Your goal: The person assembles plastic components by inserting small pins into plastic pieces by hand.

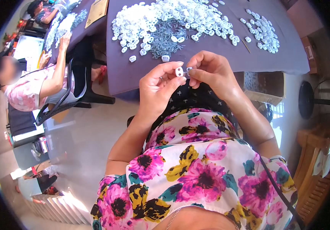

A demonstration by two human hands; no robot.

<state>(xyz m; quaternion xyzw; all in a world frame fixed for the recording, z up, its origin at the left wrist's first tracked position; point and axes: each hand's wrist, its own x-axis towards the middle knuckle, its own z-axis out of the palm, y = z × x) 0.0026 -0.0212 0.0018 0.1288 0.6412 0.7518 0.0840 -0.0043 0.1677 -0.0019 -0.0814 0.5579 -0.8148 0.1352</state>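
My left hand (154, 85) pinches a white oval plastic piece (178, 72) with two dark holes, like a cord lock part, between thumb and fingertips. Close beside it, my right hand (215, 74) grips a smaller white piece (189, 70), partly covered by the fingers. The two pieces face each other with a narrow gap; something thin and greyish seems to lie between them, too small to make out. Both hands are over the near edge of the cloth-covered table (211, 53). Two single white pieces, one at the left (132, 58) and one nearer my hands (165, 58), lie just beyond.
A large heap of white two-hole pieces (134, 23) surrounds a pile of small grey spring-like bits (165, 42). Another white heap (263, 32) lies right, near a thin brown stick (246, 46). Below stands an open cardboard box (262, 97). A person (31, 86) sits working at the left.
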